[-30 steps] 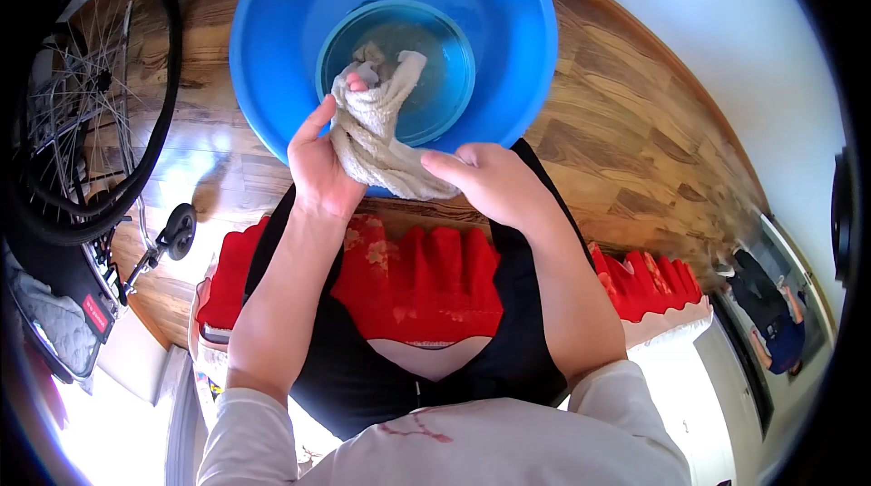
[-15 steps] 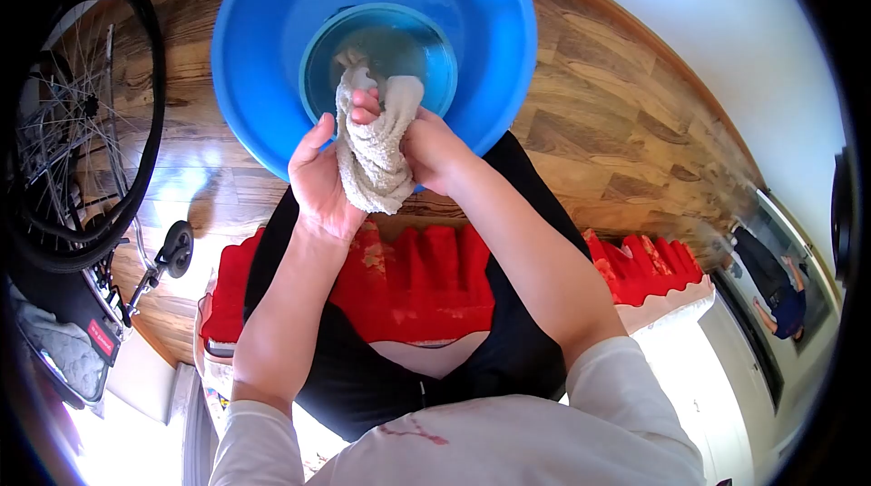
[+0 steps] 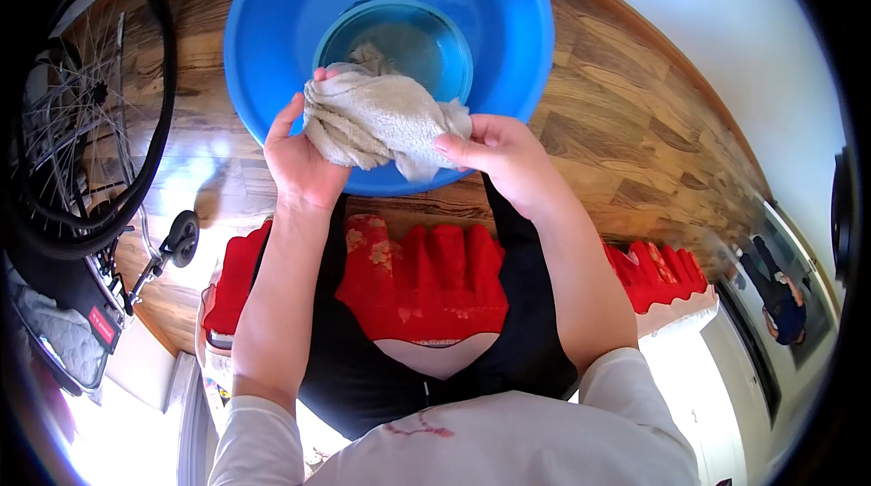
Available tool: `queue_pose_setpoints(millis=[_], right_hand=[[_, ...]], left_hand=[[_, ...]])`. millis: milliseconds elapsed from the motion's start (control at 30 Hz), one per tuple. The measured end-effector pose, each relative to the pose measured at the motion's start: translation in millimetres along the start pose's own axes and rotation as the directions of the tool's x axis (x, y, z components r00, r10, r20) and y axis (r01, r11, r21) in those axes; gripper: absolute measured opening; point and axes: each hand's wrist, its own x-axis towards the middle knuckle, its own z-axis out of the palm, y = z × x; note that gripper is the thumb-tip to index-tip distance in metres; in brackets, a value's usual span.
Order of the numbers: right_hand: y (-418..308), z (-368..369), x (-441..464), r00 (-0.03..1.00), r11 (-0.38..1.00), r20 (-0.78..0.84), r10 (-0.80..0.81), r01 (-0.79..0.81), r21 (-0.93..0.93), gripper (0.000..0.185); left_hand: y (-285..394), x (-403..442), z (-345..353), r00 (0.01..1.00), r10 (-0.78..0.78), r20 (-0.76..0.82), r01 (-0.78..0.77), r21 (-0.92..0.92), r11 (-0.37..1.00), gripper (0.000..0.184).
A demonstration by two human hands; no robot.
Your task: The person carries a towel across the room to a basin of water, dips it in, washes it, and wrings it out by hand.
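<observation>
A cream, wet-looking towel (image 3: 386,118) is stretched sideways between my hands, above the near edge of a large blue basin (image 3: 259,41). My left hand (image 3: 304,159) supports the towel's left end, with the palm up and the fingers partly hidden behind the cloth. At the other end, my right hand (image 3: 497,155) pinches the towel between thumb and fingers. Inside the big basin sits a smaller teal basin (image 3: 461,55) with cloudy water. Another bit of pale cloth (image 3: 370,55) shows in that water, and whether it joins the towel I cannot tell.
At the left stand a bicycle wheel (image 3: 163,114) and a small caster wheel (image 3: 181,239), with a bag (image 3: 59,341) below. A red patterned cover (image 3: 417,282) hangs under my legs. A mirror (image 3: 794,282) at the right reflects a person. The floor (image 3: 626,132) is wood.
The towel was bunched upright between my hands and now spreads out sideways. My right hand has moved right, pulling its end outward. My left hand has shifted slightly left.
</observation>
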Motion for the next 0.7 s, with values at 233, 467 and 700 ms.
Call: queue_pose_setpoints(millis=[233,467,700], right_hand=[[2.6,7.8,-13.4,0.993,0.999,0.111,-0.045,0.045,-0.002,0.029],[16.6,4.1,-2.7,0.984,0.665,-0.142,-0.111,-0.033,-0.746,0.07],[21.7,16.9,-1.2,0.902,0.307,0.05,-0.428,0.197,-0.931,0.127]], left_hand=[[-10.8,-0.5,3.5,0.999,-0.036,0.009,0.035,0.128,0.991,0.041],[-26.7,-4.0,-4.7,0.991,-0.039,-0.131,0.06,0.159,0.985,0.035],[-59.0,-14.0,-10.1,0.964,-0.127,-0.233,0.174,0.196,0.965,0.02]])
